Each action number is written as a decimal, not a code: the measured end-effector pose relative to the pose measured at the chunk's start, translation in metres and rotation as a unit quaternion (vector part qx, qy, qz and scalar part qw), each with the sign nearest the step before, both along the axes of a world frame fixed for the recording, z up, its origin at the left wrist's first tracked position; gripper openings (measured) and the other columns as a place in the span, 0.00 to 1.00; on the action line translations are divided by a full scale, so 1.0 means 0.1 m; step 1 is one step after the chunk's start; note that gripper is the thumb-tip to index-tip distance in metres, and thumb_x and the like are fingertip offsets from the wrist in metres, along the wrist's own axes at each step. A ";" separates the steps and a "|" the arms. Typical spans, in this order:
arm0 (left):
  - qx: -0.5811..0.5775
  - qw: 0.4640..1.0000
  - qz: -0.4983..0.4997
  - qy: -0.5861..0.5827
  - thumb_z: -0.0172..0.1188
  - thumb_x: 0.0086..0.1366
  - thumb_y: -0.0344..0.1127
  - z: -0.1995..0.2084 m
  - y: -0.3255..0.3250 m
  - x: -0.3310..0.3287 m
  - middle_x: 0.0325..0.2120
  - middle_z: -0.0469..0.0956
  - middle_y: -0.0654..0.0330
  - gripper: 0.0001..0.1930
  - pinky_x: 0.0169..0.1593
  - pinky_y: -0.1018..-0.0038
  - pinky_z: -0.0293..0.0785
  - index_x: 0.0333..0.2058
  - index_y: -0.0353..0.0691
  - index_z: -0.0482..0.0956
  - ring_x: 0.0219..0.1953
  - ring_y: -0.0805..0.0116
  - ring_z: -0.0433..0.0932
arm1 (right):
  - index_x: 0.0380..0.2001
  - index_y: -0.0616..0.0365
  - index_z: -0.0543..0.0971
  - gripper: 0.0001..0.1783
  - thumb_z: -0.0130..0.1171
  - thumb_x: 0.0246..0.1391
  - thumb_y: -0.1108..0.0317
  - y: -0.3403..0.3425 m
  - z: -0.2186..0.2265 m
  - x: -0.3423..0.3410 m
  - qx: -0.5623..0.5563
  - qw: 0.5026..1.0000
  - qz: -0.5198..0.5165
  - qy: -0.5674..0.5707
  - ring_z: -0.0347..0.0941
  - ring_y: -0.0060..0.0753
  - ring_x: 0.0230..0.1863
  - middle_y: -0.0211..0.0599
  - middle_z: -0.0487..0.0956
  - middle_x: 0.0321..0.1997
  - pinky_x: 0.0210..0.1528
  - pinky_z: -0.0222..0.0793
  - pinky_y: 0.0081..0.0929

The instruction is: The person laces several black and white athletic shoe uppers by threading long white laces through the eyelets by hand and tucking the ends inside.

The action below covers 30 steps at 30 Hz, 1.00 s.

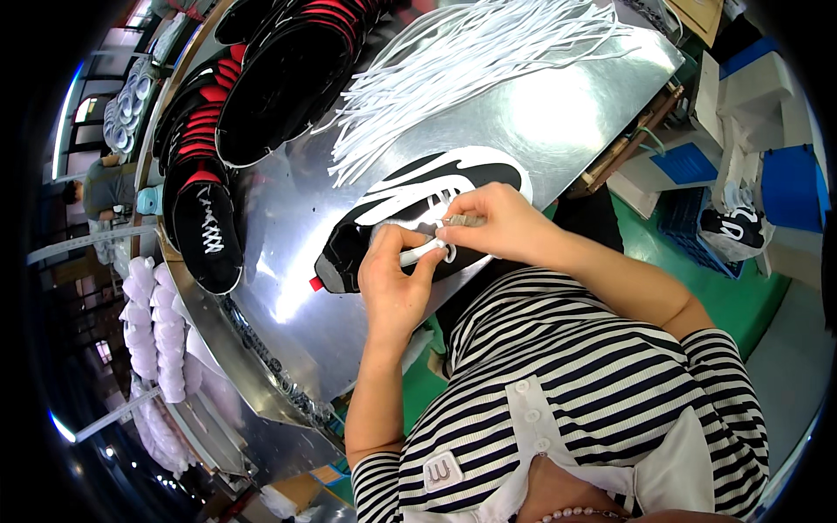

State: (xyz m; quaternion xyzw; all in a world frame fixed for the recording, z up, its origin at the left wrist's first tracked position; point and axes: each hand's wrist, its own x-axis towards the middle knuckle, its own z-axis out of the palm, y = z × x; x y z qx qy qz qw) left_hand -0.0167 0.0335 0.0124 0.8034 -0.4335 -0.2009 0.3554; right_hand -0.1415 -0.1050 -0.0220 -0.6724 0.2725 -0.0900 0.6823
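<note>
A black and white sneaker (410,199) lies on its side on the metal table in front of me, its heel with a red tab toward the left and its toe toward the upper right. My left hand (394,277) pinches a white shoelace (422,253) over the shoe's opening. Close beside it, my right hand (501,225) grips a small greyish tool (464,220) with a thin tip. The tip is by the eyelets, near the left fingertips. White lace crosses part of the shoe's front; my fingers hide the exact lace end.
Loose white laces (462,70) spread over the far side of the metal table (296,205). Rows of black and red shoes (205,222) stand at its left. Blue and beige bins (684,164) and a blue crate (697,231) are off to the right.
</note>
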 end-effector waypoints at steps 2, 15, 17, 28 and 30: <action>0.007 1.000 0.002 0.004 0.71 0.50 0.29 0.02 0.00 0.00 0.26 0.74 0.56 0.12 0.35 0.68 0.69 0.27 0.34 0.74 0.29 0.57 0.75 | 0.28 0.62 0.83 0.13 0.64 0.52 0.61 -0.11 0.06 0.03 0.104 0.994 0.018 -0.006 0.66 0.22 0.15 0.29 0.77 0.19 0.19 0.59 0.23; -0.013 0.999 0.003 -0.050 0.71 0.51 0.30 -0.03 -0.02 0.03 0.26 0.76 0.58 0.13 0.37 0.74 0.70 0.29 0.33 0.75 0.29 0.69 0.73 | 0.45 0.61 0.70 0.14 0.53 0.65 0.62 -0.08 0.18 -0.17 0.058 0.991 -0.048 -0.114 0.66 0.21 0.22 0.29 0.73 0.24 0.25 0.60 0.21; -0.018 0.998 0.005 -0.055 0.71 0.51 0.31 -0.04 0.00 0.02 0.26 0.76 0.57 0.13 0.38 0.73 0.71 0.29 0.33 0.75 0.29 0.66 0.75 | 0.42 0.61 0.67 0.11 0.52 0.65 0.64 0.06 0.26 -0.33 -0.042 0.997 0.008 -0.057 0.75 0.37 0.28 0.40 0.76 0.28 0.34 0.69 0.32; -0.030 0.996 -0.017 -0.079 0.71 0.52 0.32 -0.05 0.00 0.03 0.27 0.78 0.56 0.13 0.36 0.70 0.72 0.30 0.34 0.75 0.29 0.61 0.77 | 0.38 0.62 0.70 0.07 0.54 0.63 0.69 0.20 -0.01 -0.37 -0.161 0.986 0.028 -0.034 0.76 0.34 0.29 0.40 0.78 0.26 0.33 0.69 0.28; -0.032 0.995 -0.024 -0.088 0.71 0.53 0.32 -0.05 -0.01 0.02 0.26 0.78 0.56 0.13 0.35 0.71 0.72 0.30 0.34 0.75 0.28 0.62 0.77 | 0.38 0.62 0.70 0.06 0.53 0.64 0.71 0.20 -0.01 -0.35 -0.113 0.993 0.026 -0.028 0.75 0.25 0.28 0.36 0.77 0.25 0.33 0.69 0.23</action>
